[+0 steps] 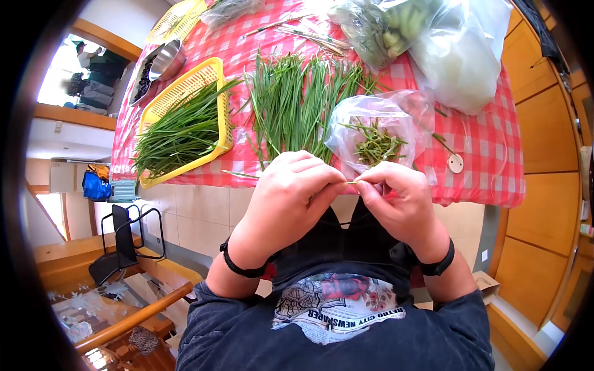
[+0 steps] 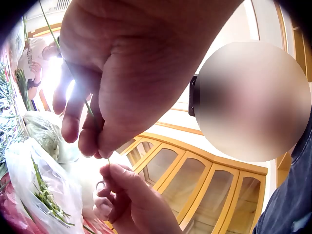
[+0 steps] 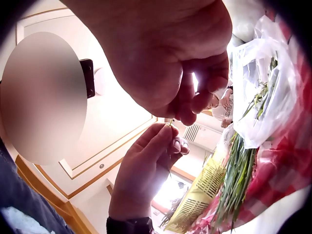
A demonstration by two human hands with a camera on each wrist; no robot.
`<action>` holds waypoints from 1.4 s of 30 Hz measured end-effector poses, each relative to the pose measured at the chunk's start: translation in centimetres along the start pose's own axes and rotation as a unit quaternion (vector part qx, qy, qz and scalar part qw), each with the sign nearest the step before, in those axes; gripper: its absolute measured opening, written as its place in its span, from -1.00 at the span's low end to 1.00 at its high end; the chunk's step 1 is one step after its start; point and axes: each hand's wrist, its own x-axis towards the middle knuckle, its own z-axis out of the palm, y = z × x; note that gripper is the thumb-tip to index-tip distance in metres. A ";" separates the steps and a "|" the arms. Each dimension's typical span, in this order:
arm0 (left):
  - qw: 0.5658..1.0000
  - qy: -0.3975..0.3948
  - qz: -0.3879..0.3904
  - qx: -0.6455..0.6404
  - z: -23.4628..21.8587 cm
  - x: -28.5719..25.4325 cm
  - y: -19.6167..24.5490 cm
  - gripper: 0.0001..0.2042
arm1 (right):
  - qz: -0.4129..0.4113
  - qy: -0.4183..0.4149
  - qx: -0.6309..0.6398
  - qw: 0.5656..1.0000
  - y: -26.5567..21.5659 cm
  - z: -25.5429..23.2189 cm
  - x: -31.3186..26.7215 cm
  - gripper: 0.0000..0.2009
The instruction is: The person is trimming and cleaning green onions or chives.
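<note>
In the head view my left hand (image 1: pixel 291 201) and right hand (image 1: pixel 401 199) meet fingertip to fingertip at the table's front edge. Both pinch one thin garlic chive (image 1: pixel 351 182) between thumb and fingers. Its long green blade (image 2: pixel 73 73) trails past the left palm in the left wrist view. Just beyond the hands, a clear plastic bag (image 1: pixel 342 127) stands with its mouth spread, holding short green trimmings (image 1: pixel 378 147). A wide bunch of garlic chives (image 1: pixel 291 99) lies on the table left of the bag. More chives (image 1: pixel 179 131) fill a yellow basket (image 1: pixel 224 117) further left.
A red checked cloth under plastic (image 1: pixel 489 145) covers the table. Stuffed plastic bags (image 1: pixel 461 62) stand at the back right, one with green vegetables (image 1: pixel 399 31). A steel bowl (image 1: pixel 168 60) sits at the back left. A round white tag (image 1: pixel 455 163) lies on the right.
</note>
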 end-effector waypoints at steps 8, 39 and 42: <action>0.997 0.024 -0.072 -0.028 -2.4 -0.3 -0.6 -0.93 | 0.095 0.103 0.061 0.988 1.6 -2.3 -0.5 -0.88; 0.967 0.022 -0.173 -0.187 -1.3 -0.4 0.8 -0.83 | 0.097 0.091 0.055 0.990 1.9 -0.2 -0.6 -0.90; 0.953 0.028 -0.192 -0.234 -1.5 -0.8 0.5 -0.82 | 0.093 0.108 0.033 0.989 2.8 -0.6 -1.1 -0.90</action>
